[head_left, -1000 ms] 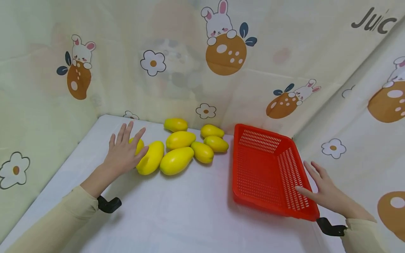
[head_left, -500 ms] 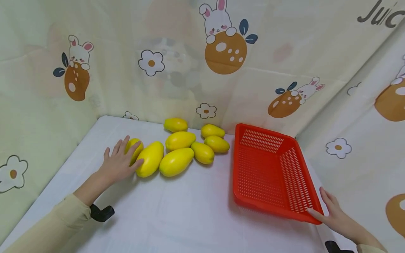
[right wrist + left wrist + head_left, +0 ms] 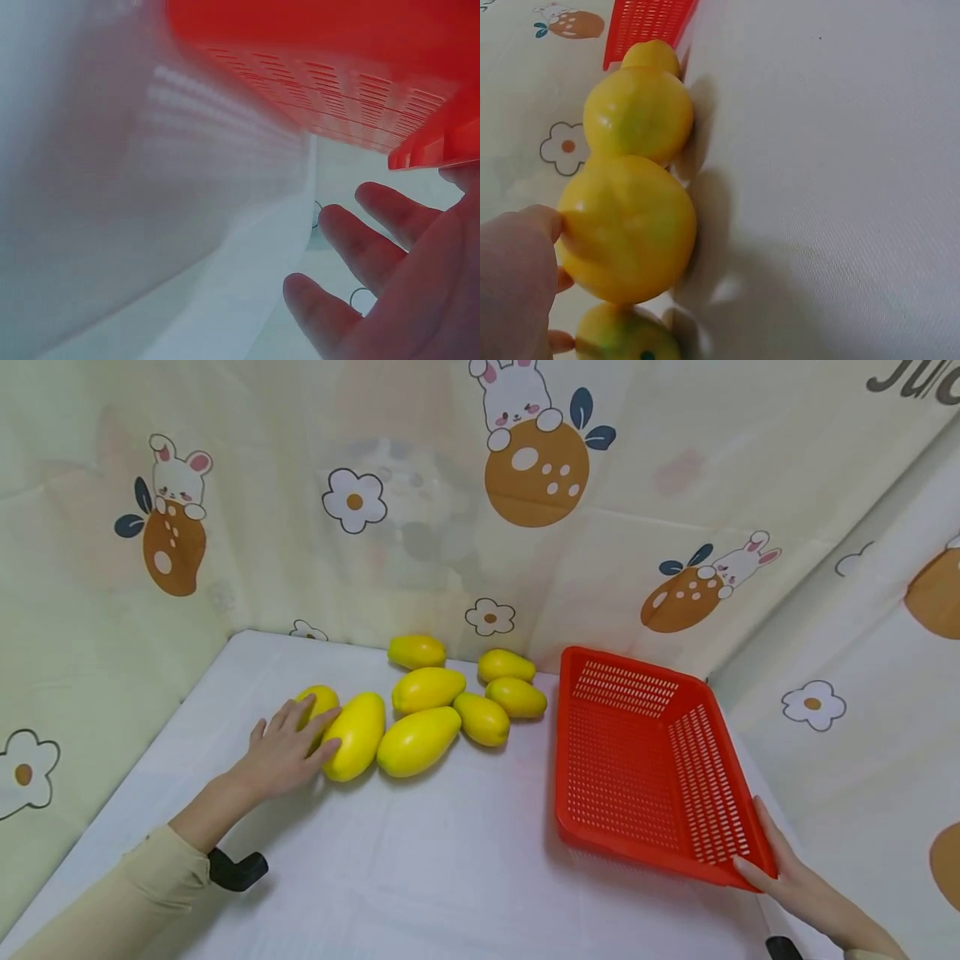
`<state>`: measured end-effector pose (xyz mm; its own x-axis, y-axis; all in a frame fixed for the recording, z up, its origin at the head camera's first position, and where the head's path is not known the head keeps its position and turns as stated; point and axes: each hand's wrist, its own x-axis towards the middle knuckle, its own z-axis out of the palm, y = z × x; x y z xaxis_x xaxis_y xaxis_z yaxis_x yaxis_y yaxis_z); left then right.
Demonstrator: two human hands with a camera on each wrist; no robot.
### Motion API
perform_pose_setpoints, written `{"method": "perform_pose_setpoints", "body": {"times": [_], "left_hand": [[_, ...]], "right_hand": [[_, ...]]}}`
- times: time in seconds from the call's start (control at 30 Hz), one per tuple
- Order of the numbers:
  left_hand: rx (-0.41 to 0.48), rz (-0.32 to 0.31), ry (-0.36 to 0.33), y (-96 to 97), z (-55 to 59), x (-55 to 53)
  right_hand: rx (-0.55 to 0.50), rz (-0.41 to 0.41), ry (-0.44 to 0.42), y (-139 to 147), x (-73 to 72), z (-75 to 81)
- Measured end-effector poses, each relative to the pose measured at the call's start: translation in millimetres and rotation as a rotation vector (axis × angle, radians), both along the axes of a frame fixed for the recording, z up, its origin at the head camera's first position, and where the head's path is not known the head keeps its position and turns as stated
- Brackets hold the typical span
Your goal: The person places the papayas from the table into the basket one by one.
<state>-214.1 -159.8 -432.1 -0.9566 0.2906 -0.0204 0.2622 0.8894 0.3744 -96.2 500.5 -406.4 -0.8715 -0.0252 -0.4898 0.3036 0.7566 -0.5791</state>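
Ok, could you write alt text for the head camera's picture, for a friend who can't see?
A person's left hand spreads over parts of the two leftmost of eight smooth yellow oval fruits on a white tabletop; the right hand is at the near right corner of a slotted, red rectangular plastic basket. Cream cartoon-printed fabric hangs behind.

Eight yellow fruits (image 3: 418, 743), one red basket (image 3: 626, 760)

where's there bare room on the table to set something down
Widest patch: the front of the white table, between left sleeve and red basket. Smaller: the back-left corner, behind the left hand. Crowded: back middle, with yellow fruits.
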Motion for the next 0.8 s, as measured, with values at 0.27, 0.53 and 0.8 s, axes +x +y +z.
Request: {"method": "perform_pose_setpoints", "body": {"times": [0.27, 0.53, 0.8], "left_hand": [[-0.01, 0.007, 0.015, -2.1, 0.4, -0.4], [-0.035, -0.008, 0.082, 13.1, -3.7, -5.5], [-0.093, -0.1, 0.23, 24.5, -2.8, -5.1]], "right_hand": [[-0.014, 0.039, 0.026, -5.1, 2.7, 0.4], [-0.062, 0.053, 0.07, -16.5, 10.0, 1.4], [-0.072, 0.052, 0.109, -25.3, 13.4, 1.9]]}}
